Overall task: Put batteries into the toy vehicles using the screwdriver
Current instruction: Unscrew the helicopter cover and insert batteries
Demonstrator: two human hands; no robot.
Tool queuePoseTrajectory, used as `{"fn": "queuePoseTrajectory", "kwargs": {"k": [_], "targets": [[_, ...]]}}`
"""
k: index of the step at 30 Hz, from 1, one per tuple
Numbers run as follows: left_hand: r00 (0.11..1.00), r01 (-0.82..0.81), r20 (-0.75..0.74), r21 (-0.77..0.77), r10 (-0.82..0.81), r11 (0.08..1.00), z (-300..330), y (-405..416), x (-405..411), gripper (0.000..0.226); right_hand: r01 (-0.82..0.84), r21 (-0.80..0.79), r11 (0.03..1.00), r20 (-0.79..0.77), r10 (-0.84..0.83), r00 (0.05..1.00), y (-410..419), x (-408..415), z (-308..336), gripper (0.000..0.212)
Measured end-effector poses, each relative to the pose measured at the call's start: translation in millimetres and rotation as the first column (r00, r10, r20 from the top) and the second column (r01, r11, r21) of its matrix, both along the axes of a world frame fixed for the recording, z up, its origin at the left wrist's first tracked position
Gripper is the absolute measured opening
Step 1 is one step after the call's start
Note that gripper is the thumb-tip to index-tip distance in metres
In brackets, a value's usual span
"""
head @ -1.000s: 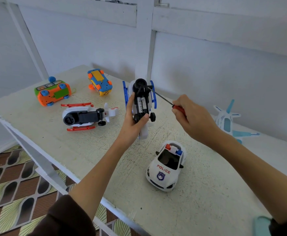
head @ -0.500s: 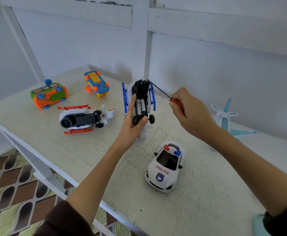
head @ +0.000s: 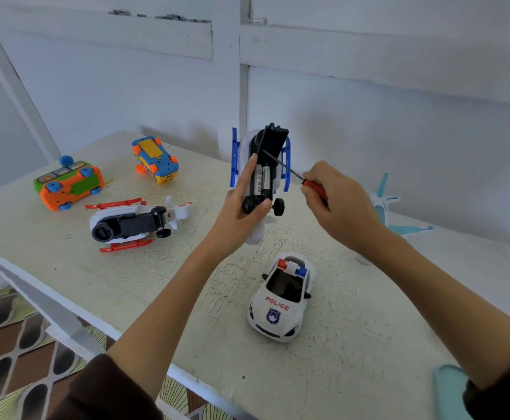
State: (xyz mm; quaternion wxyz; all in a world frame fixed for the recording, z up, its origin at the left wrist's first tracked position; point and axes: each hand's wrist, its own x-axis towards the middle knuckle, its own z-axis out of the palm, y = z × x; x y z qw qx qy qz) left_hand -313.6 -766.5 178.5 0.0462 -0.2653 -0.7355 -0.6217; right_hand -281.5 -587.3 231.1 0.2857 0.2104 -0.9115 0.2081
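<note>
My left hand (head: 241, 213) grips a white toy helicopter with blue skids (head: 262, 165), held belly-up above the table. Its black battery cover is swung open at the top, and two batteries (head: 262, 180) show in the compartment. My right hand (head: 335, 204) holds a red-handled screwdriver (head: 290, 171). The thin shaft points up-left, its tip at the open cover.
On the white table (head: 187, 298) lie a white police car (head: 281, 298), a red-skid helicopter on its side (head: 135, 222), an upturned orange and green car (head: 68, 183), an upturned blue and yellow car (head: 156, 159) and a pale blue plane (head: 390, 207). The table's edge runs front left.
The black battery cover has swung up and open. The screwdriver tip moved down from the top of the helicopter to the open cover. The helicopter stayed in my left hand.
</note>
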Motion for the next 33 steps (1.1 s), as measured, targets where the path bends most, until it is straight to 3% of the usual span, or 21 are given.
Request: {"fn": "queuePoseTrajectory", "kwargs": {"k": [7,14,20,33], "targets": [[0.990,0.116,-0.076,-0.091,-0.123,0.989,20,37,-5,0.068,0.133,-0.069,0.989,-0.061,-0.137,0.989,36,29,14,0.007],[0.976,0.167,-0.103,-0.201,-0.190,0.965,41,105,-1,0.066,0.268,-0.177,0.947,0.016,-0.269,0.963,96,79,25,0.004],[0.934,0.288,-0.138,-0.252,-0.329,0.924,51,172,9,0.066,0.393,-0.103,0.914,0.164,-0.374,0.913,150,130,20,0.013],[0.883,0.324,-0.200,-0.395,-0.425,0.860,45,264,46,0.069,0.553,0.001,0.833,0.221,-0.539,0.813,214,186,8,0.006]]}}
